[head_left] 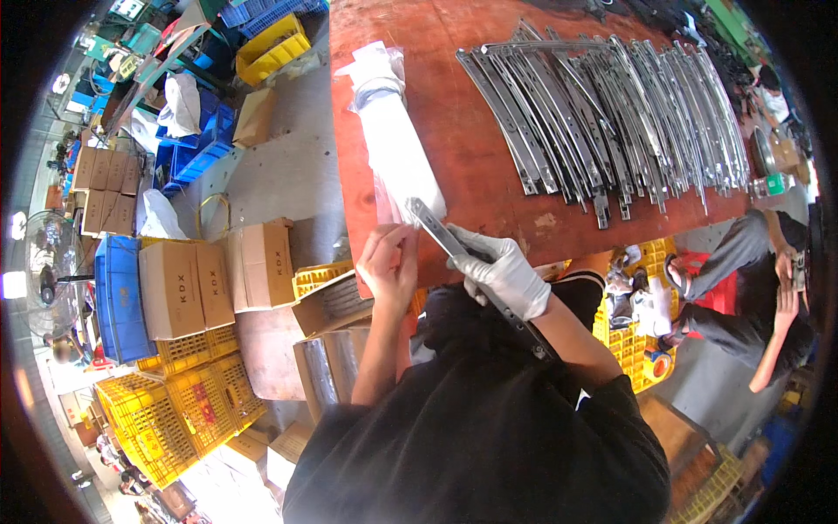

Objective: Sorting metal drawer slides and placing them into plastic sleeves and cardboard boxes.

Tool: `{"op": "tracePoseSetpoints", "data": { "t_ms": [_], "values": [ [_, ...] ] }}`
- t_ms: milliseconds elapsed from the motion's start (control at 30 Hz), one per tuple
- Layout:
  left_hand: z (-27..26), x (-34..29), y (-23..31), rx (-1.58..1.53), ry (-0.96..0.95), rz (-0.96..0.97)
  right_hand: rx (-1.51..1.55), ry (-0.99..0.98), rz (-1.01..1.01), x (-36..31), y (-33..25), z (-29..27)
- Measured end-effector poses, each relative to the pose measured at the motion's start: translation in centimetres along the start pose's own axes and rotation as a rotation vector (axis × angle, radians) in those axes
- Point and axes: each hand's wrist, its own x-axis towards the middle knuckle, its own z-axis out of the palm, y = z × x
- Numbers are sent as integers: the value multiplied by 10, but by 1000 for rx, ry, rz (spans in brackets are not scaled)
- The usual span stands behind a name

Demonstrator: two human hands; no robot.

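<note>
Gloved right hand (pixel 506 272) grips metal strip (pixel 436 229); bare left hand (pixel 390 259) pinches plastic sleeve (pixel 397 153).

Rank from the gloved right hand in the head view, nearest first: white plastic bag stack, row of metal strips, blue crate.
1. white plastic bag stack, up-left of the right hand on the red table.
2. row of metal strips, farther back on the table.
3. blue crate, far left on the floor.

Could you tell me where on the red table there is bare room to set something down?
The red table is bare between the white plastic bundle and the row of metal strips, and along the near edge under the strips. The right half is crowded with strips.
</note>
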Motion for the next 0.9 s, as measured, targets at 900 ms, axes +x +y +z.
{"op": "tracePoseSetpoints", "data": {
  "t_ms": [900],
  "values": [
    [-43, 41, 77, 366, -737, 660, -90, -428, 170, -58, -39, -7]
  ]
}}
